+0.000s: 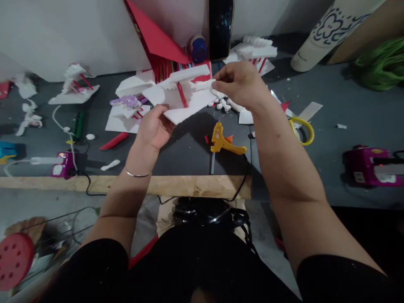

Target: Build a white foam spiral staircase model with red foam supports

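Beyond the yellow glue gun [221,139], the left hand [154,128] pinches a seemingly half-built white model [197,102], red post [182,95] standing; the right hand's [241,83] fingers pinch a white strip [204,84], apparently not yet fixed.

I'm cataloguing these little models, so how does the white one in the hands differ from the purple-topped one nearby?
The white model is lifted and tilted in the left hand; the purple-topped model rests on the table. The white model's raised slab looks plain, while the purple-topped model's top is lumpy and purple. Both have a white base and red supports.
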{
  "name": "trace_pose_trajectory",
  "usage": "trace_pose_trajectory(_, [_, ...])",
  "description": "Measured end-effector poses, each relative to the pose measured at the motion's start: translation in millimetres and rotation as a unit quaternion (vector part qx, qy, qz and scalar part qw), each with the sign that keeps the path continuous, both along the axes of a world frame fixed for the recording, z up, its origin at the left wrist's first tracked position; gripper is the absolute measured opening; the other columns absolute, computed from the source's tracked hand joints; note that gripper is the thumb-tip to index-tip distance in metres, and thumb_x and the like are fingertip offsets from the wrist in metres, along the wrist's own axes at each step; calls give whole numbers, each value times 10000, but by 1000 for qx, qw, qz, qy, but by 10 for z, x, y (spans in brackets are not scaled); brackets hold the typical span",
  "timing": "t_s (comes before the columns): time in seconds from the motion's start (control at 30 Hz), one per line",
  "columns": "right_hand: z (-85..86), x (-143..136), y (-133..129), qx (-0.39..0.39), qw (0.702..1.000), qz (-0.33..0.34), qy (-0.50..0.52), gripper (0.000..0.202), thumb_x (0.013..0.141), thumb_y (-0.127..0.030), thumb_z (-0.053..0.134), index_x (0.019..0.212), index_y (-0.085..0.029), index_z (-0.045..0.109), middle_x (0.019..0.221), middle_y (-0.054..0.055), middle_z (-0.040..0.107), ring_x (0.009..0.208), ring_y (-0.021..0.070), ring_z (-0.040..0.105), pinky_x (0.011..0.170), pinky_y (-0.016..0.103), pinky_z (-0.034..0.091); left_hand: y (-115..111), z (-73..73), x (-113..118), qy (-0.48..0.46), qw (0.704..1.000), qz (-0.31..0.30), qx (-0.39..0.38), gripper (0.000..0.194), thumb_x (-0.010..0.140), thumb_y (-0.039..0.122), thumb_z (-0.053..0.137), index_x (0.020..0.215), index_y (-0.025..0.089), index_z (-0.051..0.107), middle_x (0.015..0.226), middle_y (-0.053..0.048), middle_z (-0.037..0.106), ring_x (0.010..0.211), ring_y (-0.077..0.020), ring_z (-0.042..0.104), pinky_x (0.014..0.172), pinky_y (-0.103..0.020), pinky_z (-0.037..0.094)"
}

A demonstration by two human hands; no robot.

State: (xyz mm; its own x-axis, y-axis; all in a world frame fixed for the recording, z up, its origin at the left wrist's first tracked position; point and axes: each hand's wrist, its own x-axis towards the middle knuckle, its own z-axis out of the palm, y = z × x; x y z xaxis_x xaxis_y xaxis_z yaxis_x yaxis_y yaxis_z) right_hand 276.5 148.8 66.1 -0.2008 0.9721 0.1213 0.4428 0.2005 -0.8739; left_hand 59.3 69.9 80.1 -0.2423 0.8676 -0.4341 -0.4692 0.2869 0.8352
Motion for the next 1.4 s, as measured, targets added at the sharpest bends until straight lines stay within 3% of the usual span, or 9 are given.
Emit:
trace_pose_trajectory(0.17, [-328,352,76,-4,995,-63,-83,121,851,-219,725,781,-230,627,693,-15,604,675,148,517,696,353,437,26,-36,-106,-19,999,28,-12,216,905,24,541,895,194,675,648,26,652,592,-120,674,580,-181,594])
trace_pose_trajectory(0.33, [-590,608,32,60,974,-65,-208,142,831,-320,700,958,-259,685,919,98,707,921,311,662,842,507,528,20,-79,-151,-26,999,32,-11,196,898,30,563,919,177,691,745,8,703,683,-132,708,657,-203,608])
trace_pose_trajectory(0.43, [-417,535,-82,167,958,-62,-223,242,920,-301,604,1152,-259,657,1158,161,712,1101,357,644,997,594,484,-2,-77,-117,-42,999,18,-8,172,900,38,562,880,162,679,726,14,684,629,-110,668,616,-197,581])
trace_pose_trajectory(0.53, [-53,311,-264,274,940,-26,-202,270,988,-300,521,1239,-317,620,1239,137,705,1196,360,610,1059,613,456,-38,-72,-87,-58,998,-2,1,173,909,44,545,839,151,661,693,21,661,580,-93,631,590,-190,567])
trace_pose_trajectory(0.63, [249,59,-439,348,912,24,-214,312,1005,-316,512,1298,-353,614,1309,109,695,1263,363,593,1100,613,441,-87,-64,-67,-59,998,-34,-5,135,898,69,577,864,146,683,739,-6,698,656,-122,681,723,-241,624])
trace_pose_trajectory(0.7, [330,-74,-505,362,904,52,-221,336,1013,-346,512,1330,-371,619,1324,104,694,1253,369,597,1088,608,451,-120,-55,-49,-60,997,-49,-6,135,876,74,595,908,144,706,793,-29,729,752,-156,729,826,-283,638])
trace_pose_trajectory(0.83, [280,-205,-502,368,902,60,-219,331,1045,-357,445,1250,-384,703,1216,91,747,1133,343,650,1026,568,497,-157,-50,-19,-75,995,-68,8,186,838,72,603,958,139,727,874,-54,770,876,-206,772,912,-333,634])
trace_pose_trajectory(1.13, [198,-107,-434,346,916,84,-183,346,1045,-477,434,1166,-418,753,1086,66,779,964,299,676,888,514,562,-193,-58,-23,-80,991,-109,-13,135,807,93,619,888,153,708,723,-23,740,759,-197,750,868,-349,637])
trace_pose_trajectory(1.4, [117,-53,-474,341,914,113,-190,354,1073,-496,421,1274,-374,686,1143,71,747,1071,281,645,938,488,549,-197,-96,-13,-76,992,-98,-8,101,771,82,637,815,161,681,690,-2,717,665,-153,707,779,-284,616])
